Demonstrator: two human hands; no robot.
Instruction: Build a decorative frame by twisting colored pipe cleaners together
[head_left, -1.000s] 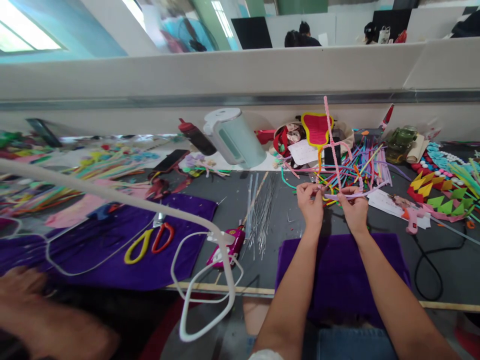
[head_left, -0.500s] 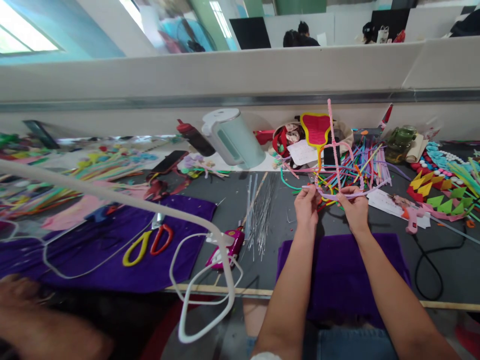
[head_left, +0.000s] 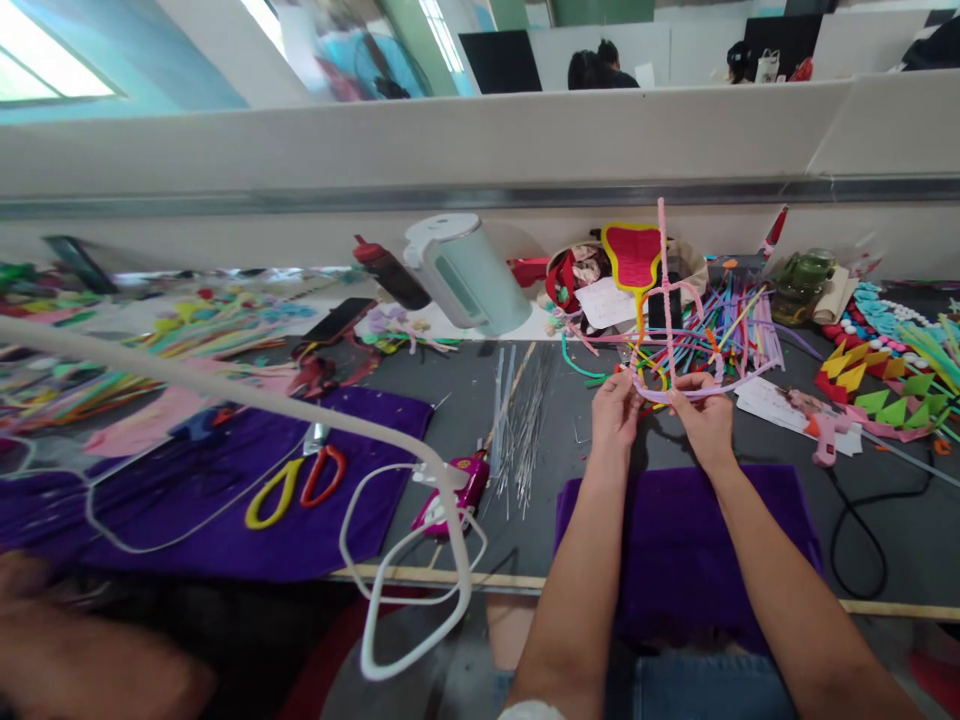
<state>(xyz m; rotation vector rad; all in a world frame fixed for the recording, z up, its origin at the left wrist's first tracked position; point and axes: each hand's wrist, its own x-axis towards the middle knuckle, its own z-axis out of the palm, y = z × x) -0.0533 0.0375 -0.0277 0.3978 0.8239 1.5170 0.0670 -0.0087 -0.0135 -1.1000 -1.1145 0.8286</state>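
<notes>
Above the table I hold a frame of pink and lilac pipe cleaners [head_left: 668, 300], with one pink stem standing upright and an arch bent across it. My left hand [head_left: 616, 408] pinches the left end of the frame's lilac curved base. Closed on the same base, farther right, is my right hand [head_left: 702, 418], near the foot of the upright stem. Fingertips partly hide where the pieces join. Behind the frame lies a heap of multicoloured pipe cleaners [head_left: 750, 318]. A folded purple cloth [head_left: 709, 530] lies under my forearms.
A pale green kettle [head_left: 480, 280] and a dark bottle [head_left: 391, 272] stand left of centre. Thin wires [head_left: 525, 430] lie near a magenta device [head_left: 456, 495]. Scissors [head_left: 276, 495] rest on another purple cloth. A pink glue gun [head_left: 828, 436] is at right. Another person's arm [head_left: 82, 640] shows lower left.
My left hand has shifted slightly right, and the loose lilac end above its fingers no longer sticks out. My right hand has slid slightly left along the base.
</notes>
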